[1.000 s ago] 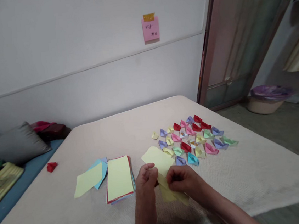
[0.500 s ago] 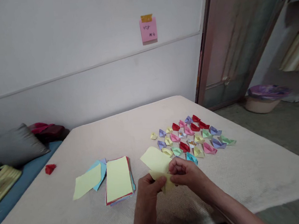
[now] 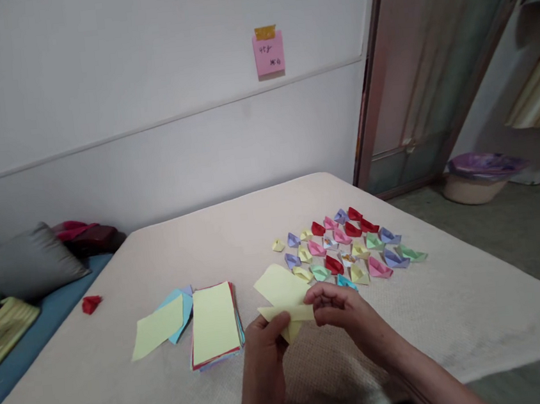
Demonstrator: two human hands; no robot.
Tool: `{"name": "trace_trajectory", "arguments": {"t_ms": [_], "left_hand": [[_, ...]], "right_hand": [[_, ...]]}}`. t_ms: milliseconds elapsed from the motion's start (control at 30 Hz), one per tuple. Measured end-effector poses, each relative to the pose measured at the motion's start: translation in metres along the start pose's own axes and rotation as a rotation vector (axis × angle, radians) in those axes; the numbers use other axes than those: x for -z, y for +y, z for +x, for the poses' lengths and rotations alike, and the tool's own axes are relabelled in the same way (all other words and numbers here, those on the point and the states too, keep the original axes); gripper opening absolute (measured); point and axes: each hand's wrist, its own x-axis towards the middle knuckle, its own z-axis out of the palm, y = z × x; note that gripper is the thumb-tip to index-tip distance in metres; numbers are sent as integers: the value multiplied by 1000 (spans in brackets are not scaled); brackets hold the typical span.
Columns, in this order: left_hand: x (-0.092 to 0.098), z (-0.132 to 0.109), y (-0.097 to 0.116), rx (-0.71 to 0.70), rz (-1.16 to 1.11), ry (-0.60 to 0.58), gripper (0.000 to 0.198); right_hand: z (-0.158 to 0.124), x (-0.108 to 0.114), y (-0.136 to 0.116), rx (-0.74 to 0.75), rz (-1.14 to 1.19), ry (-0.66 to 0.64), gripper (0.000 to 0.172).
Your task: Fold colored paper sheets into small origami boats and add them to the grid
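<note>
Pinched between the thumb and fingers of my left hand is a partly folded yellow paper, with a straight band across its top and a point hanging below. My right hand has its fingers curled and thumb bent at the right end of this band; its hold there is partly hidden. Just beyond the hands is another yellow sheet, its near part covered by the folded piece. Rows of small folded paper boats in several colours stand to the right, behind my right hand.
A stack of coloured paper, yellow on top, lies left of my hands. Beside it are a loose yellow sheet and a blue one. A small red folded paper is farther left. A pink note hangs on the wall.
The folded paper has turned so that its band lies level. My right thumb and fingers have shifted from its middle to its right end, while my left hand keeps its hold.
</note>
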Motion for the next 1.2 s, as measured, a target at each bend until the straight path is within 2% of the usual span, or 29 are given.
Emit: {"name": "trace_trajectory", "arguments": {"t_ms": [133, 333, 633, 800, 933, 1067, 1200], "left_hand": [[2, 1, -2, -31, 43, 20, 16], [5, 1, -3, -113, 161, 68, 18], [4, 2, -2, -109, 202, 46, 22], [4, 2, -5, -93, 218, 35, 22], [4, 4, -8, -105, 241, 60, 18], [3, 4, -8, -166, 270, 94, 16], [4, 2, -5, -176, 264, 83, 17]], "right_hand": [[1, -1, 2, -7, 4, 58, 12], [3, -2, 5, -34, 8, 63, 14], [6, -4, 14, 66, -175, 92, 8], [8, -6, 19, 62, -202, 70, 14], [6, -11, 19, -24, -107, 97, 17], [4, -13, 18, -111, 81, 117, 13], [2, -11, 16, -128, 233, 138, 12]]}}
